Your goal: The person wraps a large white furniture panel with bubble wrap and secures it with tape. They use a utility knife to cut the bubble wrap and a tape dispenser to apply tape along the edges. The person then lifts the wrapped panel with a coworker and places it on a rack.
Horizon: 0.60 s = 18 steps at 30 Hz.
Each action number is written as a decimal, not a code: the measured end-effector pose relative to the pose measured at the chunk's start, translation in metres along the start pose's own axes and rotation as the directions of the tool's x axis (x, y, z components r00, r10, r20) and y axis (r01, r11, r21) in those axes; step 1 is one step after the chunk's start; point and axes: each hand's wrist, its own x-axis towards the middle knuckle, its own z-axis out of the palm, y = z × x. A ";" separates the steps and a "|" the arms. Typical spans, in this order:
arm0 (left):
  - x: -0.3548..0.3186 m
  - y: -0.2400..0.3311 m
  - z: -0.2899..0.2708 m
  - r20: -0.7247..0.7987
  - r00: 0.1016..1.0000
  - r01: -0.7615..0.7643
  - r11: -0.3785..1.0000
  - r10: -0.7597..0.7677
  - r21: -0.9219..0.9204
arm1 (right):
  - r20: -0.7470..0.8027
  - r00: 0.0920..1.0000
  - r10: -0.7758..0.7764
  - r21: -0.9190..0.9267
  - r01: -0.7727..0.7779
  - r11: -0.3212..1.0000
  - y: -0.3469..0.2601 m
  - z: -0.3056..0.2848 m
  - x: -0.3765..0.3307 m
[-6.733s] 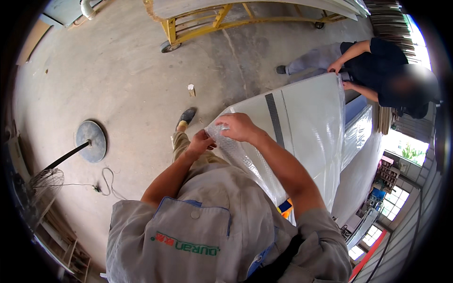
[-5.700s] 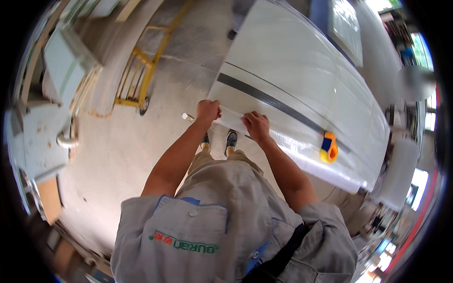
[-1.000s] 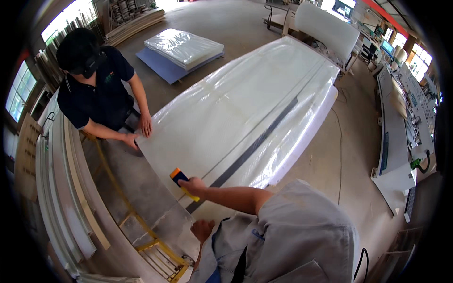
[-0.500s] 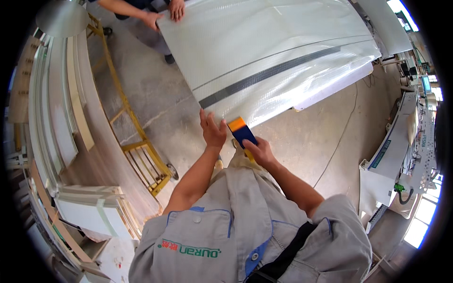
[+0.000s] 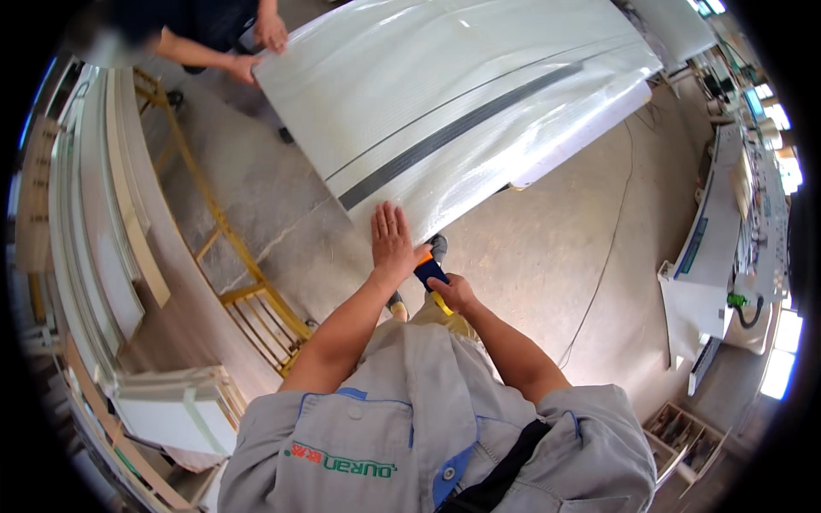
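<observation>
Fingers (image 5: 456,289) of the right hand (image 5: 453,295) clench a blue-and-orange tool (image 5: 430,272), while the left hand (image 5: 392,241) lies flat, fingers spread, on the near end of the long plastic-wrapped white panel (image 5: 445,94), which runs up-right toward another person's hands (image 5: 256,47).

Concrete floor (image 5: 547,256), a thin cable (image 5: 609,256) trailing across it. Yellow metal trolley frame (image 5: 248,295) at left, beside pale boards (image 5: 103,231) stacked on edge. White machine (image 5: 714,256) along the right wall. Small open shelf (image 5: 684,427) at lower right. Co-worker's hands (image 5: 256,47) at the far end, top left.
</observation>
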 end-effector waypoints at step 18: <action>0.064 0.007 0.015 0.038 0.978 0.198 0.972 -0.204 0.124 | -0.243 0.912 0.330 -0.031 -0.347 0.937 0.046 -0.180 0.037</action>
